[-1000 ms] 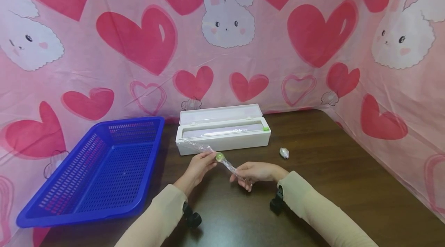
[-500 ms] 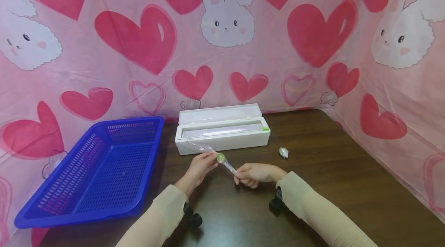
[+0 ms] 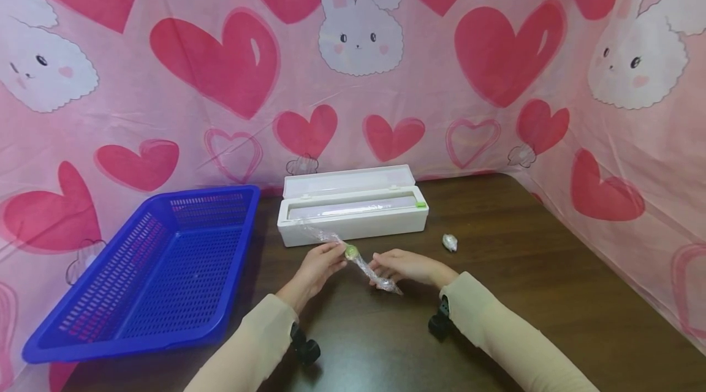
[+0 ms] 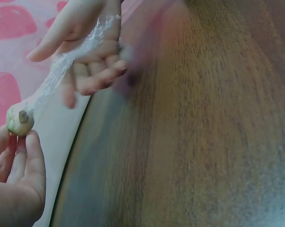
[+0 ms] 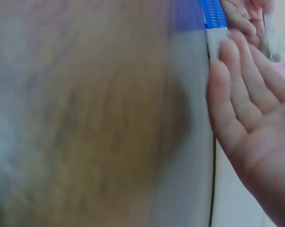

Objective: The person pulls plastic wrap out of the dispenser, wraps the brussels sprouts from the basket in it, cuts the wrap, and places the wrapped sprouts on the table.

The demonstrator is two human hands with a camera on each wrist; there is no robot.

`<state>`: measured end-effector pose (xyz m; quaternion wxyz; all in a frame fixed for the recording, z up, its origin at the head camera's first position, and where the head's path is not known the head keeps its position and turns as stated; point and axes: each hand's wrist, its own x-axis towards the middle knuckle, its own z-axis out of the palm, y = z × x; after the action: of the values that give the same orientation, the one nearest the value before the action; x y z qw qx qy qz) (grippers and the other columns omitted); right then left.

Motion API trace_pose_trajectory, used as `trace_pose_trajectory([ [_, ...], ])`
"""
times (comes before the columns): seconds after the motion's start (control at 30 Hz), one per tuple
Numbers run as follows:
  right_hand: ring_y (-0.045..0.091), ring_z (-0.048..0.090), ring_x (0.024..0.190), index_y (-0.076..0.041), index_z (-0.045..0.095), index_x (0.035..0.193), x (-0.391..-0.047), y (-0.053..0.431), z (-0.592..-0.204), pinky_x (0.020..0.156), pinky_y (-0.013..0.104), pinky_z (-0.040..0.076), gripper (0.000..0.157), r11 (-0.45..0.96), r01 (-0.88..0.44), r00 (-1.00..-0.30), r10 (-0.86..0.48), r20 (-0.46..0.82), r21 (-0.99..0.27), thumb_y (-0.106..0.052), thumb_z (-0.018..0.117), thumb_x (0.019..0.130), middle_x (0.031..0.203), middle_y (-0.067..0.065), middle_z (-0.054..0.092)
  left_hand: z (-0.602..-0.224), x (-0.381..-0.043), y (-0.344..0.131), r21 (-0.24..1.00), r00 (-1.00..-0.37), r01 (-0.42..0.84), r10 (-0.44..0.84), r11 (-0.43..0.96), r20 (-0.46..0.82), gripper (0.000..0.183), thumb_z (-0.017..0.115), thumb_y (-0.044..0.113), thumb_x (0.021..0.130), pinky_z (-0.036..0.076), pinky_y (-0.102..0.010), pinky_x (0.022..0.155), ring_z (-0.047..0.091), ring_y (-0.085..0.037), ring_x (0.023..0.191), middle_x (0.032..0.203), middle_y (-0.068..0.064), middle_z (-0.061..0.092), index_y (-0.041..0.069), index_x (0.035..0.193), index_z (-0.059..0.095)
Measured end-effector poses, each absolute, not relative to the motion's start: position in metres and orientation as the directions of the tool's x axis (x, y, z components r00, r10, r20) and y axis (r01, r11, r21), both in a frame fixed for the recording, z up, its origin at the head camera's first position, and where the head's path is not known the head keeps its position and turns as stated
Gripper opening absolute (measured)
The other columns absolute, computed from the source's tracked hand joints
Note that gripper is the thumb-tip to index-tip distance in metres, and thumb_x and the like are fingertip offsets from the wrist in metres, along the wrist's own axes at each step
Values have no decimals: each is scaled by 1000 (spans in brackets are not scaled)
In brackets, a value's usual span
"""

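Note:
My left hand point(image 3: 315, 271) pinches a small round green fruit or vegetable point(image 4: 20, 120) between thumb and fingertips; a brown stem stub shows in the left wrist view. Clear cling film point(image 3: 372, 273) covers it, trailing as a twisted tail toward the right and as a looser end toward the box. My right hand point(image 3: 405, 266) is beside the right tail, its fingers loosely extended. In the left wrist view that tail lies across the right palm and fingers without being gripped. The right wrist view shows the right fingers point(image 5: 248, 85) nearly straight.
Behind the hands stands a white cling film dispenser point(image 3: 353, 229), lid raised, with a green slider at its right end. A small film-wrapped bundle point(image 3: 450, 242) lies on the dark wooden table point(image 3: 496, 294) to the right. A blue plastic basket point(image 3: 242, 269) stands at left.
The right hand pinched the film tail half a second ago; its fingers have since loosened and spread, and the tail's end now hangs free below them. The left hand has barely moved.

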<state>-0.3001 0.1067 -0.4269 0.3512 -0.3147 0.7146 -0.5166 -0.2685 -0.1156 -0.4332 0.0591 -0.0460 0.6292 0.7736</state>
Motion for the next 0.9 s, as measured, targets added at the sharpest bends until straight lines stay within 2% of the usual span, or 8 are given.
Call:
trace_pose_trajectory([
  [0.13, 23, 58, 87, 3, 58, 116, -304, 104, -425, 75, 36, 49, 42, 249, -125, -657, -746, -108, -960, -31, 40, 99, 95, 11, 61, -435, -267, -114, 968, -980, -189, 97, -164, -175, 33, 57, 7, 91, 50, -28, 76, 60, -14, 77, 88, -9, 62, -15, 114, 51],
  [0.3, 20, 56, 78, 1, 61, 114, -308, 97, -422, 69, 33, 49, 36, 250, -175, -721, -691, -49, -952, -26, 45, 98, 85, 9, 59, -435, -264, -112, 973, -970, -198, 167, -119, -177, 34, 57, 8, 91, 49, -30, 78, 60, -14, 78, 88, -8, 62, -15, 115, 51],
  [0.5, 18, 53, 71, -10, 65, 111, -311, 86, -414, 64, 32, 46, 37, 369, -190, -786, -613, -85, -910, -39, 53, 92, 81, 5, 57, -436, -262, -109, 976, -961, -194, 220, -102, -168, 32, 58, 10, 91, 50, -29, 76, 60, -13, 78, 85, -6, 63, -14, 111, 54],
  [0.6, 17, 49, 66, -11, 67, 109, -313, 77, -411, 59, 29, 41, 38, 394, -172, -798, -593, -106, -903, -42, 56, 89, 78, 3, 55, -437, -261, -107, 975, -954, -198, 247, -105, -167, 28, 58, 9, 91, 50, -29, 76, 60, -13, 77, 84, -4, 63, -13, 109, 56],
  [0.7, 13, 52, 73, -9, 68, 108, -315, 67, -411, 65, 29, 43, 37, 377, -177, -801, -592, -89, -909, -39, 60, 88, 86, 0, 61, -437, -260, -105, 973, -951, -197, 267, -122, -159, 27, 57, 5, 90, 50, -28, 75, 60, -12, 76, 82, -4, 62, -14, 109, 55],
  [0.8, 13, 55, 89, -6, 69, 105, -315, 59, -410, 80, 34, 43, 34, 353, -180, -809, -584, -66, -918, -35, 63, 86, 99, 0, 65, -438, -259, -104, 973, -949, -193, 278, -125, -152, 27, 56, 3, 90, 50, -28, 75, 60, -12, 75, 81, -4, 63, -16, 109, 54],
  [0.9, 16, 55, 92, -6, 70, 99, -315, 55, -408, 82, 39, 42, 29, 353, -172, -825, -561, -61, -920, -32, 64, 86, 98, 1, 65, -437, -258, -103, 973, -945, -198, 285, -118, -157, 23, 56, 3, 90, 50, -27, 74, 60, -11, 73, 79, -3, 63, -14, 105, 57],
])
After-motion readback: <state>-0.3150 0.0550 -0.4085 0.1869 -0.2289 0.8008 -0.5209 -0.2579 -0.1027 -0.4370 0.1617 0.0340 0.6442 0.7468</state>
